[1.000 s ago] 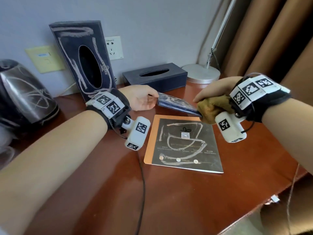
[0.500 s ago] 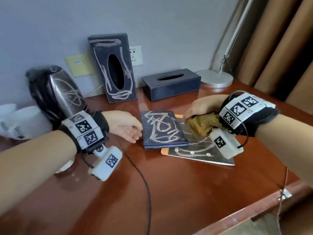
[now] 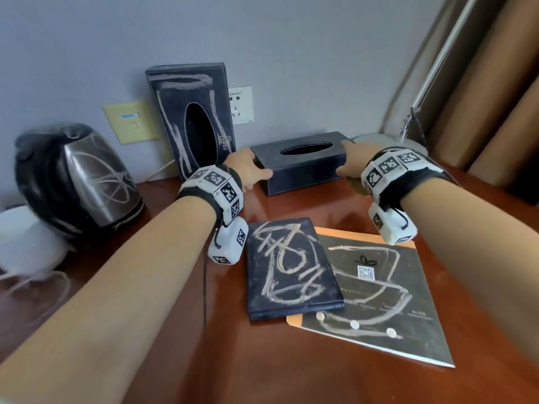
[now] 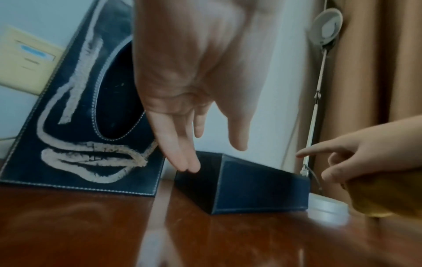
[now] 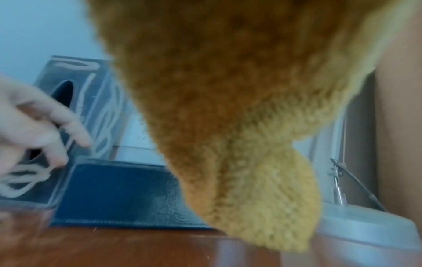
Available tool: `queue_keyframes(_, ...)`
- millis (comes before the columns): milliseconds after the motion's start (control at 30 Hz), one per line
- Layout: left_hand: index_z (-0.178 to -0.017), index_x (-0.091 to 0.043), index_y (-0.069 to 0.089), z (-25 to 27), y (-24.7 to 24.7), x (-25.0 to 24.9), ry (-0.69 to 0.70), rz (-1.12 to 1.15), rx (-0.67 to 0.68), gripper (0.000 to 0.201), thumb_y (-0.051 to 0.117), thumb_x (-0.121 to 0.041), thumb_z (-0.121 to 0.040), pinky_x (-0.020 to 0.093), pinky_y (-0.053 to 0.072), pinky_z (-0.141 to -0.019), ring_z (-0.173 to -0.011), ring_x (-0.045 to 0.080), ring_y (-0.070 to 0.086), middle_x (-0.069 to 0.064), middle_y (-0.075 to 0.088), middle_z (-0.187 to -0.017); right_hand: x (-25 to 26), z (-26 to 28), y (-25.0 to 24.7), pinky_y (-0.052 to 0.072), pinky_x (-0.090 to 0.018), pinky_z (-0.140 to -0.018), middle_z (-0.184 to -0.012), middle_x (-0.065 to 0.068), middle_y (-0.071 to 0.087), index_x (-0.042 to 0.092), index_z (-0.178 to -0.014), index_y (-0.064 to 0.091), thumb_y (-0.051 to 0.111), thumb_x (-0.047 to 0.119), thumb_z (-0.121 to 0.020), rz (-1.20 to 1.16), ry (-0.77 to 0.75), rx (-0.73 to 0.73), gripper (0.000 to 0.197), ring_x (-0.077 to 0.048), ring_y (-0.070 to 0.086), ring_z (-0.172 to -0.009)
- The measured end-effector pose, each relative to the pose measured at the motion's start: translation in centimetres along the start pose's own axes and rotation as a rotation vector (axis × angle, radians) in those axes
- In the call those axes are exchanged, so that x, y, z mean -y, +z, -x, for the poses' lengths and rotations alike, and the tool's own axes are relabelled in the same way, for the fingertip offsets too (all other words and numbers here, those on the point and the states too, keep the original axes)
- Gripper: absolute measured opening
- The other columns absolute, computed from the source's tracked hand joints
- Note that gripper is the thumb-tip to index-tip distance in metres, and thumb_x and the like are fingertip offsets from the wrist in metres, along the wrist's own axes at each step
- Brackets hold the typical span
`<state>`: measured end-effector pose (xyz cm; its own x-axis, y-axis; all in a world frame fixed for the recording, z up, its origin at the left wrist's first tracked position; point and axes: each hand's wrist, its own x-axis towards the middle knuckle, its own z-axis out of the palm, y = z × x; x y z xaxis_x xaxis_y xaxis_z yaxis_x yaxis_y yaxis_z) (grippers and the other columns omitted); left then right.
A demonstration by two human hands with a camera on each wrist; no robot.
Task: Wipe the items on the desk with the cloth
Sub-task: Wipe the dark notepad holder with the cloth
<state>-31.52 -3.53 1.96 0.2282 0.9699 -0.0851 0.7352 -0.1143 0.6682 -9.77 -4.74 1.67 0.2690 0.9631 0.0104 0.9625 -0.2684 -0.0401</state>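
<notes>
Nearest the person, a dark folder (image 3: 291, 269) scrawled with pale chalky marks is lying flat on the desk (image 3: 262, 368), its right edge overlapping an orange-backed booklet (image 3: 388, 301) that is marked the same way. Beyond them, both arms are reaching to a low dark tissue box (image 3: 303, 161). The left hand (image 3: 248, 167) is meeting the box's left end with straight, spread fingers (image 4: 189, 162). The right hand (image 3: 354, 161) is at the box's right end, curled round a mustard-yellow cloth (image 5: 239, 126) that is hanging under the palm, forefinger pointing outward. Farther back, a second tissue box (image 3: 192, 123), chalk-streaked, is leaning upright against the wall, a marked kettle (image 3: 75, 179) is standing at the left, and a lamp base (image 5: 365, 233) is sitting behind the low box.
</notes>
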Motion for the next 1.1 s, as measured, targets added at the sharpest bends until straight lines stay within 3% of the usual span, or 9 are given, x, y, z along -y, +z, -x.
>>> queue_keyframes(33, -0.098, -0.019, 0.051, -0.5, 0.1, 0.0, 0.002, -0.037, 0.014, 0.023, 0.069, -0.027, -0.086, 0.045, 0.057, -0.083, -0.088, 0.033, 0.067, 0.006, 0.050, -0.099, 0.0, -0.6, 0.2, 0.047, -0.037, -0.084, -0.116, -0.020, 0.061, 0.007, -0.129, 0.040, 0.059, 0.026, -0.085, -0.001, 0.003, -0.003, 0.051, -0.035, 0.059, -0.102)
queue_keyframes(100, -0.069, -0.023, 0.035, -1.6, 0.6, 0.3, 0.007, -0.086, 0.023, 0.040, 0.073, -0.027, -0.082, 0.045, 0.058, -0.080, -0.092, 0.036, 0.069, 0.011, 0.053, -0.085, -0.3, -1.9, 0.7, 0.048, -0.035, -0.081, -0.112, -0.019, 0.062, 0.005, -0.123, 0.043, 0.060, 0.024, -0.083, -0.006, 0.034, 0.012, 0.048, -0.034, 0.060, -0.098)
queue_keyframes(233, -0.065, -0.013, 0.048, -3.1, 1.4, 0.6, 0.023, -0.084, 0.026, 0.034, 0.075, -0.027, -0.079, 0.037, 0.059, -0.066, -0.076, 0.029, 0.070, 0.013, 0.064, -0.078, -0.6, -2.8, 1.4, 0.049, -0.036, -0.087, -0.115, -0.018, 0.061, -0.001, -0.122, 0.049, 0.060, 0.021, -0.085, -0.044, 0.077, 0.040, 0.045, -0.033, 0.060, -0.104)
queue_keyframes(367, -0.064, -0.011, 0.049, -4.1, 2.0, 1.2, 0.019, -0.053, -0.036, 0.034, 0.072, -0.028, -0.082, 0.043, 0.060, -0.072, -0.074, 0.031, 0.071, 0.016, 0.067, -0.071, -1.1, -3.2, 1.9, 0.046, -0.034, -0.089, -0.120, -0.021, 0.058, -0.006, -0.123, 0.049, 0.057, 0.019, -0.089, -0.034, 0.112, 0.060, 0.043, -0.034, 0.057, -0.110)
queue_keyframes(433, -0.078, -0.006, 0.056, -4.2, 2.1, 1.3, 0.021, 0.008, -0.039, 0.024, 0.071, -0.024, -0.084, 0.043, 0.059, -0.073, -0.069, 0.028, 0.067, 0.019, 0.068, -0.085, -1.0, -3.3, 2.0, 0.047, -0.034, -0.087, -0.119, -0.021, 0.059, -0.006, -0.122, 0.048, 0.059, 0.020, -0.088, -0.034, 0.121, 0.063, 0.044, -0.033, 0.059, -0.108)
queue_keyframes(533, -0.119, 0.008, 0.055, -4.6, 2.1, 1.4, -0.007, 0.059, -0.053, 0.047, 0.071, -0.022, -0.086, 0.037, 0.056, -0.069, -0.068, 0.023, 0.063, 0.016, 0.063, -0.088, -0.7, -3.2, 1.8, 0.046, -0.032, -0.079, -0.116, -0.021, 0.060, -0.005, -0.120, 0.048, 0.060, 0.020, -0.087, -0.033, 0.117, 0.064, 0.043, -0.033, 0.060, -0.105)
queue_keyframes(767, -0.142, 0.005, 0.035, -4.2, 1.7, 1.8, -0.035, 0.050, 0.022, 0.064, 0.062, -0.025, -0.092, 0.032, 0.054, -0.068, -0.073, 0.021, 0.062, 0.018, 0.058, -0.116, -0.8, -2.3, 1.7, 0.045, -0.033, -0.081, -0.118, -0.019, 0.058, -0.003, -0.127, 0.042, 0.059, 0.023, -0.087, -0.053, 0.108, 0.046, 0.051, -0.035, 0.058, -0.106)
queue_keyframes(900, -0.125, -0.003, 0.051, -1.9, -0.4, 2.4, -0.048, -0.030, 0.150, 0.033, 0.051, -0.020, -0.097, 0.029, 0.052, -0.068, -0.076, 0.017, 0.061, 0.009, 0.054, -0.112, -0.7, -0.1, -0.6, 0.043, -0.030, -0.066, -0.101, -0.017, 0.062, -0.001, -0.110, 0.059, 0.057, 0.026, -0.086, -0.047, 0.014, 0.010, 0.036, -0.029, 0.054, -0.082)
queue_keyframes(1100, -0.131, -0.004, 0.048, 3.4, -0.9, 3.8, -0.125, -0.385, 0.463, 0.041, 0.051, -0.028, -0.098, 0.027, 0.054, -0.064, -0.078, 0.015, 0.062, 0.003, 0.056, -0.112, 2.6, 6.0, -1.6, 0.038, -0.027, -0.089, -0.119, -0.012, 0.062, 0.006, -0.126, 0.055, 0.056, 0.029, -0.092, -0.283, -0.124, 0.118, 0.041, -0.024, 0.055, -0.108)
